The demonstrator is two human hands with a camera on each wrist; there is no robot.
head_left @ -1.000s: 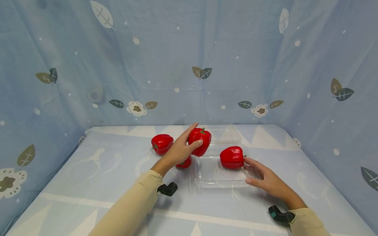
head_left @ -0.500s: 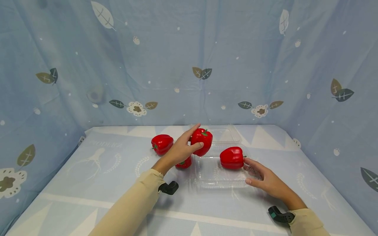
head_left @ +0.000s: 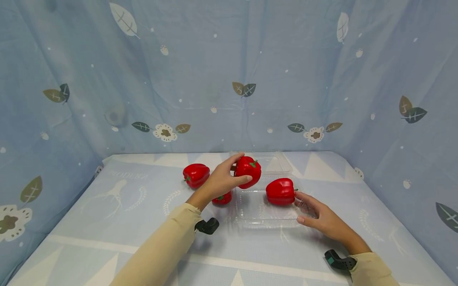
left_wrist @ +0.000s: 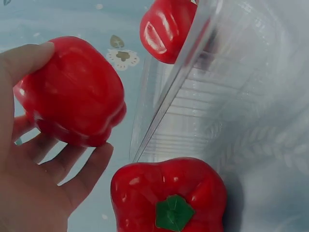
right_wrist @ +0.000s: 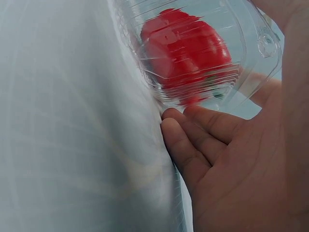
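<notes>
Left hand (head_left: 219, 182) carrying gripped pepper (head_left: 248, 171) further right, now over tray (head_left: 266, 216). Right hand (head_left: 318, 216), fingers relaxed, touching tray edge beside 2nd pepper (head_left: 280, 191).

Head cam looks forward-down over the whole tabletop (head_left: 107, 222); wrist cams sit very close, both sharing the clear tray (left_wrist: 231, 111) with it.

4 red peppers (head_left: 248, 171) (1 clear tray (head_left: 250, 214))
</notes>
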